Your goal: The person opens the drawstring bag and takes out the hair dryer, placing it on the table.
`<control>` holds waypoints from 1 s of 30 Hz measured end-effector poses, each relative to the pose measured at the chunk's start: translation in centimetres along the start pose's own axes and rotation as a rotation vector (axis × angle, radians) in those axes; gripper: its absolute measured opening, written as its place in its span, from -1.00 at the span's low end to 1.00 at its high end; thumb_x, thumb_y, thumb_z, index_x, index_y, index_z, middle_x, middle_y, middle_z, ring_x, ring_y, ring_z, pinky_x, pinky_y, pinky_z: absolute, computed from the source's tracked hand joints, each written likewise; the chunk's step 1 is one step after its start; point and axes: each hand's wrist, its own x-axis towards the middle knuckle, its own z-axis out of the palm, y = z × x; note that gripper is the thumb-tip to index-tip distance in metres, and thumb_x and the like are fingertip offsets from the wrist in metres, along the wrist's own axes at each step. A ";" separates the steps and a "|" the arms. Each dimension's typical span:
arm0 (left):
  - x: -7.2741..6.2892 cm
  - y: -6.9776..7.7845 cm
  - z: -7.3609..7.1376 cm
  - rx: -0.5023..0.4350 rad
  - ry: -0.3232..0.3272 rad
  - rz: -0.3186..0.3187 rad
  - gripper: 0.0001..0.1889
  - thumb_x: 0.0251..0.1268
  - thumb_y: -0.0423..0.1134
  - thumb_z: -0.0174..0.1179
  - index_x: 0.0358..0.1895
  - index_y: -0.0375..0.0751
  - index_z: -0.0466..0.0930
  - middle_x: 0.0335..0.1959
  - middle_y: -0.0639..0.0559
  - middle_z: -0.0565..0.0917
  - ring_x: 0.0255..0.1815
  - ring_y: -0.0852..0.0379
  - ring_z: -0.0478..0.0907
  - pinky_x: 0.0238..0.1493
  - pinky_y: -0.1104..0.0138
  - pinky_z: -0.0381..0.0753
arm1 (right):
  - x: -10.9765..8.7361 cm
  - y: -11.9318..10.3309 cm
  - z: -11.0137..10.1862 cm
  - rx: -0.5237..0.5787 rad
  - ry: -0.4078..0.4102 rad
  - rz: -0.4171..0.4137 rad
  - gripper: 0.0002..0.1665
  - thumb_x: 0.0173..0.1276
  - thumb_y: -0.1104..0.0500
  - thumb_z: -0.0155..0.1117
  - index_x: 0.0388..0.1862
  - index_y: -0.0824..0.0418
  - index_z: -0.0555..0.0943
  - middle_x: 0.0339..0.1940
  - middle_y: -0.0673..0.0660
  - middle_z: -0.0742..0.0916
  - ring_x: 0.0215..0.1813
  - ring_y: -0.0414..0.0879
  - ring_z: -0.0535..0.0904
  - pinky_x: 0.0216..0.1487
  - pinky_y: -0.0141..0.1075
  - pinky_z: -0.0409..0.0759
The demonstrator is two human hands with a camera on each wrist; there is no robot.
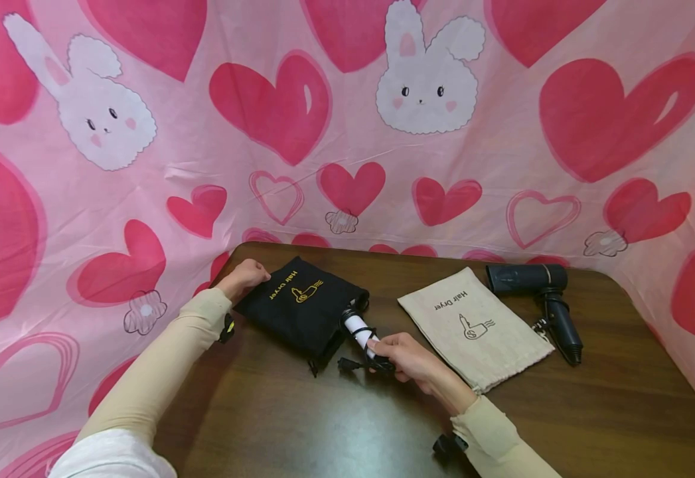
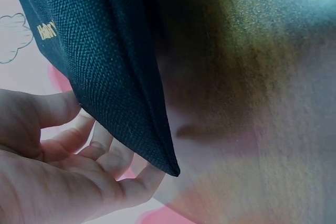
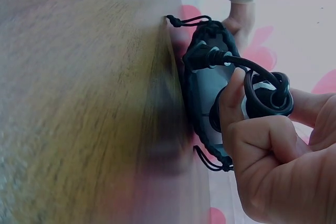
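Note:
A black cloth drawstring bag [image 1: 287,318] printed "Hair Dryer" in gold lies on the table's left half. My left hand [image 1: 247,277] holds its far-left edge, thumb at the edge and fingers behind the cloth [image 2: 100,66]. In my right hand [image 1: 409,362] is the handle of a white hair dryer [image 1: 356,326], gripped near its end, with a black cord wound round it. The handle's other end goes into the bag's mouth, and whatever lies further in is hidden. From the right wrist, the plug [image 3: 202,56] shows in front of the open mouth.
Right of my right hand lies a beige cloth bag [image 1: 466,345] with the same print in black. Beyond it, a black hair dryer [image 1: 526,279] rests with its handle toward me. A pink heart-patterned cloth [image 1: 347,146] hangs behind the brown wooden table [image 1: 299,425].

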 end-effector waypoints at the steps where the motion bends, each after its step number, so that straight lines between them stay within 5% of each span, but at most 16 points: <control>1: 0.0 0.0 0.0 -0.001 0.001 -0.001 -0.76 0.47 -0.33 0.13 -0.24 -0.45 0.73 -0.23 -0.17 0.72 -0.27 -0.02 0.55 -0.29 0.30 0.56 | 0.0 0.0 0.0 0.001 0.001 0.002 -0.43 0.65 -0.12 0.17 0.04 0.42 0.71 -0.28 0.19 0.80 -0.43 -0.08 0.37 -0.51 -0.32 0.16; 30: 0.1 0.0 -0.2 0.000 0.016 -0.003 -0.75 0.49 -0.30 0.15 -0.32 -0.38 0.73 -0.31 -0.09 0.68 -0.27 0.00 0.54 -0.29 0.31 0.54 | -0.3 0.2 -0.3 0.012 0.008 -0.008 -0.43 0.66 -0.10 0.16 0.04 0.44 0.70 -0.32 0.15 0.80 -0.44 -0.09 0.37 -0.53 -0.34 0.15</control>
